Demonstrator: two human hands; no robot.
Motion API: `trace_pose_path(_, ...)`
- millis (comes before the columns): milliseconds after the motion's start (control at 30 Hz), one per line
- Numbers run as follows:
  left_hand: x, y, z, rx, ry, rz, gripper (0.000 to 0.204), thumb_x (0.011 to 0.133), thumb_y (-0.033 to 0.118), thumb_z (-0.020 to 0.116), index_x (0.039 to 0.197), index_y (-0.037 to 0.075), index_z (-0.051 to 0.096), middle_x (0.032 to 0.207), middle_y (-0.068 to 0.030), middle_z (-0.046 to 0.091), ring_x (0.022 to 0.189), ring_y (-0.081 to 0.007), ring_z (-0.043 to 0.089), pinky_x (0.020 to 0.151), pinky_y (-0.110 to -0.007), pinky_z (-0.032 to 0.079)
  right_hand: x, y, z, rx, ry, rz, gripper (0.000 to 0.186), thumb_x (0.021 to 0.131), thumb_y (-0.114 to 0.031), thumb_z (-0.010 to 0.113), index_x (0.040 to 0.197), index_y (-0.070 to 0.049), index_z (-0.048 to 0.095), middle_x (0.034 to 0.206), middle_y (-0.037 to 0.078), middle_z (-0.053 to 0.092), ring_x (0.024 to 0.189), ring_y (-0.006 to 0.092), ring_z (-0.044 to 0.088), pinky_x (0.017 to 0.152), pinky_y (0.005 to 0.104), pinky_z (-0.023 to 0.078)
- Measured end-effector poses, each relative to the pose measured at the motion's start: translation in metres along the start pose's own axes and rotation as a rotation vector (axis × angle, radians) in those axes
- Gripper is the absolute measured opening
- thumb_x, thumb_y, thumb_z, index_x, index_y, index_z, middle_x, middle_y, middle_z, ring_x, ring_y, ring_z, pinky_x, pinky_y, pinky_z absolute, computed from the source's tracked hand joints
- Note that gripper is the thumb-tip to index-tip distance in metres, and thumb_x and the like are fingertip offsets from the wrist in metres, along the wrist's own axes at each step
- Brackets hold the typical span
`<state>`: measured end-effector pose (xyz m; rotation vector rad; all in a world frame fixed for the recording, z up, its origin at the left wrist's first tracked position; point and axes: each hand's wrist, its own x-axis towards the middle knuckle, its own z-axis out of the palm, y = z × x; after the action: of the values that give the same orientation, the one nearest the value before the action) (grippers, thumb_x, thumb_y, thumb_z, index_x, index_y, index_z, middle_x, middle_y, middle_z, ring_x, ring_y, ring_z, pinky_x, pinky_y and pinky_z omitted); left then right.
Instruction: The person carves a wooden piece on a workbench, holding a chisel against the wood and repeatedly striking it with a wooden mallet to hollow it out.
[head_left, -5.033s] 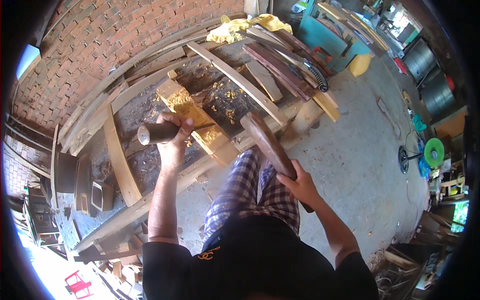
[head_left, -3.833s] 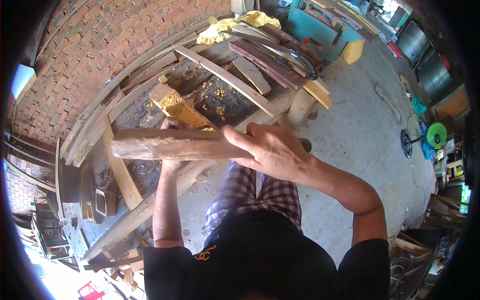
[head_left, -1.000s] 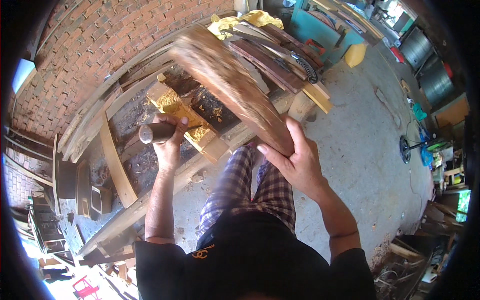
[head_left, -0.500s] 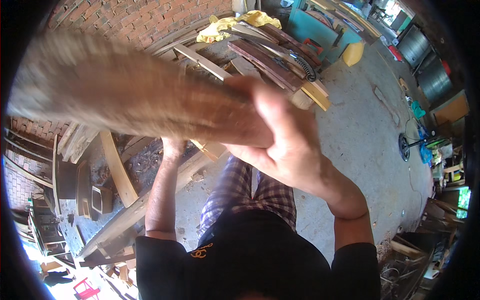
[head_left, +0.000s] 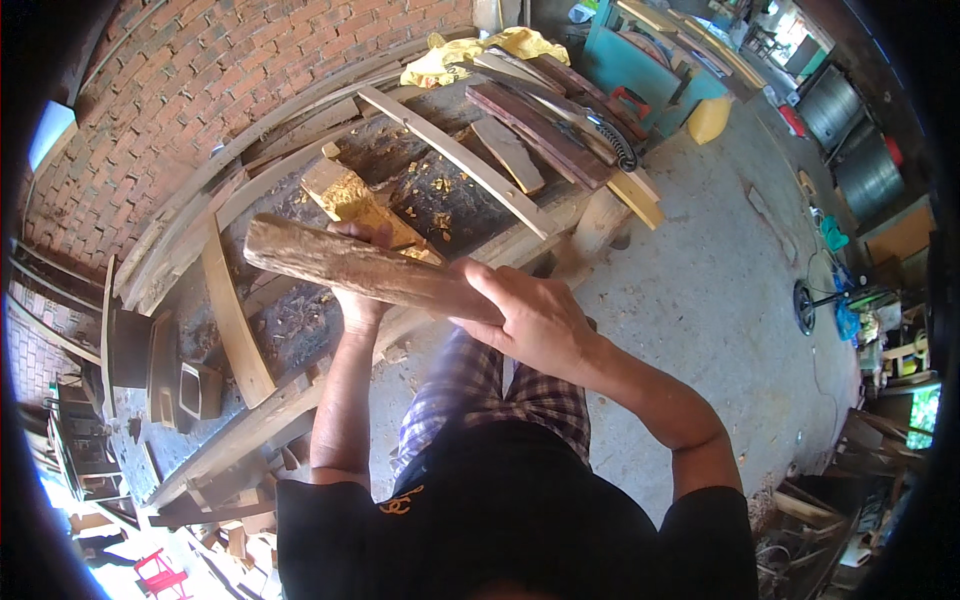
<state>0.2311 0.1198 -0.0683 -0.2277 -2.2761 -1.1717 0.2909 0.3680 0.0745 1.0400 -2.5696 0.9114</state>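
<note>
My right hand [head_left: 545,325] is wrapped round the narrow end of a thick, rough wooden club [head_left: 330,260]. The club points left and crosses in front of my left hand [head_left: 358,308]. Behind it the left fingers are curled; a thin dark piece shows beside them, but the club hides most of what they grip. Just beyond both hands lies a yellow wood block [head_left: 345,192] with a rough-cut face, on the dark worktop [head_left: 320,325]. Yellow wood chips [head_left: 440,185] are scattered around it.
A pale batten [head_left: 455,160] lies across the worktop. Behind it are dark red planks [head_left: 540,135], a black-handled saw [head_left: 610,140] and a yellow sack [head_left: 440,65]. A curved board [head_left: 232,310] lies to the left. A brick wall [head_left: 270,80] rises at the back.
The club has come down, away from the camera and toward my left hand, its blurred far end now sharp. The block and chips behind it have come into sight.
</note>
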Motion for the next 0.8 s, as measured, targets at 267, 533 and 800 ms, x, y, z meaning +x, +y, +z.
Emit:
trace_pose_path(267, 0.000, 0.027, 0.017, -0.205, 0.143, -0.138, 0.023, 0.088, 0.011, 0.064, 0.106, 0.010, 0.049, 0.099, -0.0046, 0.053, 0.095, -0.0148, 0.047, 0.083, -0.030, 0.041, -0.010, -0.001, 0.006, 0.054, 0.110, -0.051, 0.056, 0.075, -0.019, 0.077, 0.123, -0.003, 0.051, 0.095, 0.015, 0.065, 0.079, 0.0290, 0.067, 0.065, 0.0355, 0.056)
trace_pose_path(533, -0.015, 0.015, 0.019, -0.172, 0.135, -0.285, 0.032, 0.089, 0.014, 0.061, 0.113, 0.010, 0.041, 0.107, -0.0043, 0.044, 0.103, -0.0147, 0.041, 0.089, -0.031, 0.034, -0.026, 0.005, 0.020, 0.060, 0.218, -0.101, 0.062, 0.079, -0.028, 0.073, 0.129, -0.006, 0.044, 0.081, 0.011, 0.060, 0.064, 0.0211, 0.063, 0.052, 0.0320, 0.054)
trace_pose_path(800, -0.056, 0.015, 0.016, -0.322, 0.316, -0.383, 0.023, 0.089, 0.016, 0.066, 0.106, 0.002, 0.058, 0.098, -0.0029, 0.058, 0.083, -0.0129, 0.055, 0.076, -0.027, 0.048, -0.054, 0.007, 0.052, -0.047, 0.037, 0.047, 0.057, 0.084, -0.032, 0.068, 0.130, -0.008, 0.045, 0.074, 0.011, 0.058, 0.060, 0.0238, 0.060, 0.051, 0.0342, 0.052)
